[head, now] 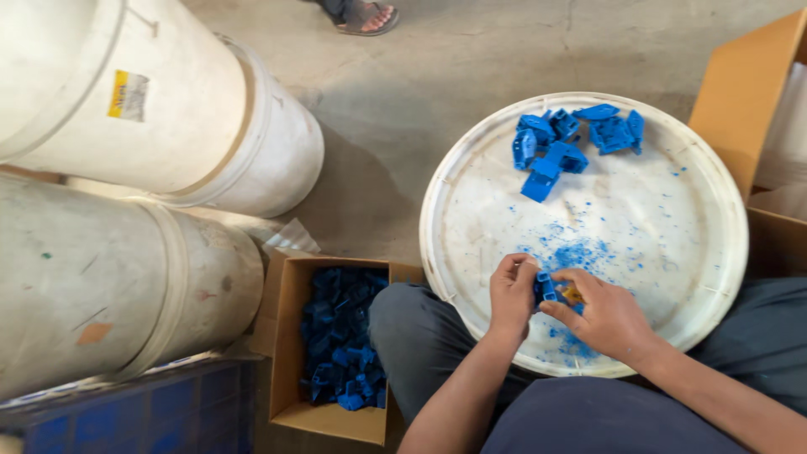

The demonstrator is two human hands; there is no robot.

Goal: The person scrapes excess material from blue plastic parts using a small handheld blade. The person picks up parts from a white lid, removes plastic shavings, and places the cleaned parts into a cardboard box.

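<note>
- A small blue plastic part [545, 287] is gripped between both hands at the near edge of the round white lid [471, 181], just above the lap.
- The left hand [512, 294] is curled closed, its fingertips pinched on the part's left side.
- The right hand [607, 318] is also closed on the part from the right; something small and orange-yellow [573, 294] is glimpsed under its fingers, but what it is cannot be told.
- The part lies directly between the two hands, touching both, so neither is nearer; its long axis cannot be made out, as fingers cover most of it.
- Blue shavings [578, 254] are scattered on the lid just beyond the hands.
- A loose pile of blue parts [565, 141] is seen at the lid's far side, well apart from both hands and straight ahead of them.
- A cardboard box [289, 336] filled with more blue parts sits on the floor to the left, nearer the left hand.
- Two large white drums [193, 109] are lying further left.
- Another person's sandalled foot [367, 17] is noted at the far edge.
</note>
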